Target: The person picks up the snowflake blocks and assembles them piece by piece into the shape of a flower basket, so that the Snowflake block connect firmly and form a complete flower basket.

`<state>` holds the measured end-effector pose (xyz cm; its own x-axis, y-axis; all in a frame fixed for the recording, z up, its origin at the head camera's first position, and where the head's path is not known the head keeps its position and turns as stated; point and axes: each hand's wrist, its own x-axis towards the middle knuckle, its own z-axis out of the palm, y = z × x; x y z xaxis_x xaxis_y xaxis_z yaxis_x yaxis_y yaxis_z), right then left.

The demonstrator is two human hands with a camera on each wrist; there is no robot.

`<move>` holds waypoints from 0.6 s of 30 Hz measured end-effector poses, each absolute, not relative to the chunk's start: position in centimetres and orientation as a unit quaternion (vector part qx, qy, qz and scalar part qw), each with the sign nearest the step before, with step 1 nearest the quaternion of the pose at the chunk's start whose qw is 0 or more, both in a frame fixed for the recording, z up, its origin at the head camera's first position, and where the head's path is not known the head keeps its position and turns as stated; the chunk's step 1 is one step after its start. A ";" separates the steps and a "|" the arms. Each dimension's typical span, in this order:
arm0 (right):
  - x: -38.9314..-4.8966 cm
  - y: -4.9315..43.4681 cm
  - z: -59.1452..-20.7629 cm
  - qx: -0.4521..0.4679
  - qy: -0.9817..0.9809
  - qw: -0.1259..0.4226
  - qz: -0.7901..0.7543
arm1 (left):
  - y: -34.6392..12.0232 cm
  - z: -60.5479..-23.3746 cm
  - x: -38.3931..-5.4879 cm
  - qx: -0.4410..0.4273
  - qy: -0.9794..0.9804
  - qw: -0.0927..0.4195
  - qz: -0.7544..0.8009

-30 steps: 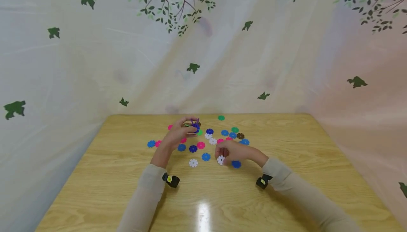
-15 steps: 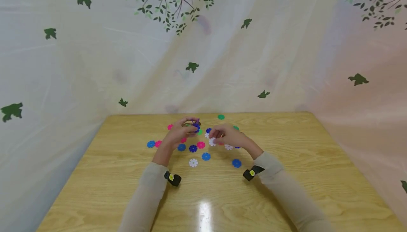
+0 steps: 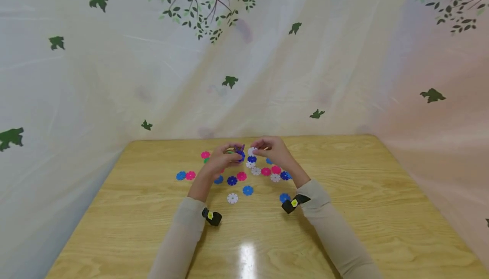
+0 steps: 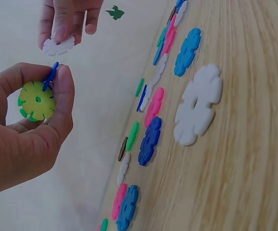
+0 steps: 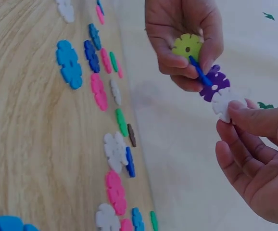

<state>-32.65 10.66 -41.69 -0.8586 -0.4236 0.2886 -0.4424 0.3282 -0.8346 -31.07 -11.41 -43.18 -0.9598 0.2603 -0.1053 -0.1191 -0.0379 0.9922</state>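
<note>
My left hand (image 3: 220,161) holds a small cluster of joined snowflake discs above the table. The cluster has a yellow-green disc (image 4: 32,105), a blue disc (image 4: 51,76) slotted edge-on and a purple disc (image 5: 220,80); some green shows behind the yellow-green one. Thumb and fingers of my right hand (image 3: 276,151) pinch a white snowflake disc (image 5: 221,107) by its edge. It is close to the cluster and overlaps the purple disc in the right wrist view. In the head view a small gap shows between them. Fingers hide part of the cluster.
Loose snowflake discs lie flat below the hands, among them a white disc (image 3: 232,198), a light blue disc (image 3: 248,190), a pink disc (image 3: 241,176) and a dark blue disc (image 3: 231,180). The wooden table (image 3: 244,228) ends at a patterned cloth (image 3: 183,83) behind.
My right hand has lifted a white disc from the table near the front right and carried it up and left towards the cluster. The left hand keeps its hold, nearly in place.
</note>
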 end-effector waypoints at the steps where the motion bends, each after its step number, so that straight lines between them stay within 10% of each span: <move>1: -32.7 10.7 -41.8 0.265 -0.813 0.013 0.518 | -11.4 -43.2 -31.0 0.054 0.679 0.133 0.720; 18: -32.3 9.5 -42.3 0.248 -0.797 0.053 0.548 | -10.6 -43.0 -30.6 0.093 0.664 0.157 0.725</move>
<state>-32.26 9.49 -42.33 -0.8709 -0.3378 0.3571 -0.4543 0.2757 -0.8471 -30.62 -10.61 -43.03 -0.9335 0.3512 -0.0727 -0.1028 -0.0678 0.9924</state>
